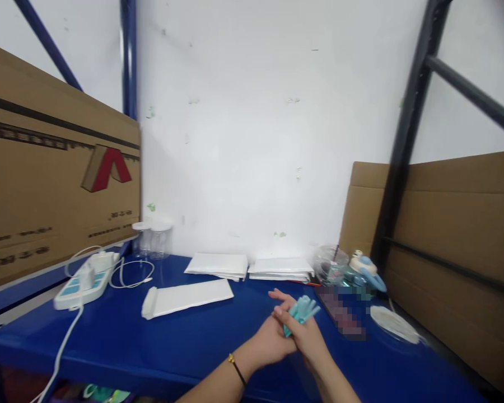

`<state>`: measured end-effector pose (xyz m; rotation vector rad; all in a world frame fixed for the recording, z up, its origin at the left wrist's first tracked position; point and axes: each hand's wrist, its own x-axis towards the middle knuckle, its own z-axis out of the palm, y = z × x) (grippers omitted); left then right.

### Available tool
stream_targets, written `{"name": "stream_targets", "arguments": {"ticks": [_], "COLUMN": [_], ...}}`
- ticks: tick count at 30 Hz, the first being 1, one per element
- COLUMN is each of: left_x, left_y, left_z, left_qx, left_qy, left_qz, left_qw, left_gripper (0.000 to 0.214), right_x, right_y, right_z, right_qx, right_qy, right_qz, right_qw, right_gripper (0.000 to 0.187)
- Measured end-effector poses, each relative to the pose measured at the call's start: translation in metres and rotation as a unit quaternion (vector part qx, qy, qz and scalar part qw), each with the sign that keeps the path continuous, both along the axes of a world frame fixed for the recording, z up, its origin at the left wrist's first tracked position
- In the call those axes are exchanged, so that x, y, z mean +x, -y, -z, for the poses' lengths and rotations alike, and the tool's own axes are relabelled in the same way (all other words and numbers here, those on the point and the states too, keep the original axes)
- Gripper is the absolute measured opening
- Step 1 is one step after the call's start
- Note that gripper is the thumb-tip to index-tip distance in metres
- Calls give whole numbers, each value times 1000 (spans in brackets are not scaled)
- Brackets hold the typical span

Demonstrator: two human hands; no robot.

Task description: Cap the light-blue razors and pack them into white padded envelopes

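Note:
Above the blue tabletop, my left hand (273, 338) and my right hand (311, 338) are clasped together. Between them sits a bunch of light-blue strips (303, 310), its ends fanning out towards the upper right. Both hands appear closed around it, and the right thumb lies across its near side. Some fingertips stick out at the far left of the clasp; the overlap hides which fingers press where. A dark cord bracelet with a gold bead (232, 358) circles my left wrist. To the left of my hands, a flat white packet (189, 298) lies on the table.
Two white stacks (217, 265) (280, 267) lie by the wall. A power strip (86, 282) with white cables and clear jars (159, 239) stand left. On the right are a clear container (331, 264), a pixelated flat object (342, 316) and a white disc (395, 323). Cardboard (457, 252) flanks the table (151, 347).

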<state>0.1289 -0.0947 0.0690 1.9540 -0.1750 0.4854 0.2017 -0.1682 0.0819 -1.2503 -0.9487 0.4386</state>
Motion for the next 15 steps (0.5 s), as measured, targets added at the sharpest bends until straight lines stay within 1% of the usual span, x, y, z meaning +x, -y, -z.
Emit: {"name": "stream_targets", "arguments": {"ticks": [1, 2, 3, 4, 5, 7, 9, 11, 12, 13, 15], "left_x": [-7, -16, -26, -37, -50, -75, -98, -117, -124, -129, -136], "left_y": [-5, -15, -28, -44, -63, -105, -147, -182, -196, -207, -221], "left_z": [0, -1, -4, -7, -11, -20, -26, -28, -26, -23, -17], "left_qx": [18, 50, 91, 129, 166, 218, 242, 239, 231, 221, 201], "left_qy": [-21, -43, -64, -77, -84, -122, -186, -228, -245, -259, -285], "left_qz": [-7, -34, -81, -151, -205, -278, -339, -392, -404, -401, -389], "left_qw": [1000, 997, 991, 977, 961, 928, 890, 859, 851, 850, 853], "left_gripper": [54, 66, 81, 98, 109, 119, 121, 114, 112, 110, 107], "right_x": [-1, 1, 3, 7, 12, 23, 31, 34, 34, 33, 29], "right_y": [2, 5, 7, 9, 11, 15, 18, 20, 20, 20, 20], "right_z": [-1, -2, -4, -4, -5, -2, 5, 15, 20, 24, 30], "right_qx": [14, 34, 55, 78, 96, 99, 44, -33, -56, -61, -33], "right_qy": [-5, -24, -45, -67, -83, -94, -86, -67, -61, -60, -69], "right_qz": [7, 14, 16, 26, 40, 78, 99, 89, 82, 78, 81], "right_qw": [1000, 999, 997, 994, 991, 988, 990, 993, 993, 993, 994], "right_gripper": [25, 27, 30, 33, 33, 26, 31, 36, 36, 34, 30]}}
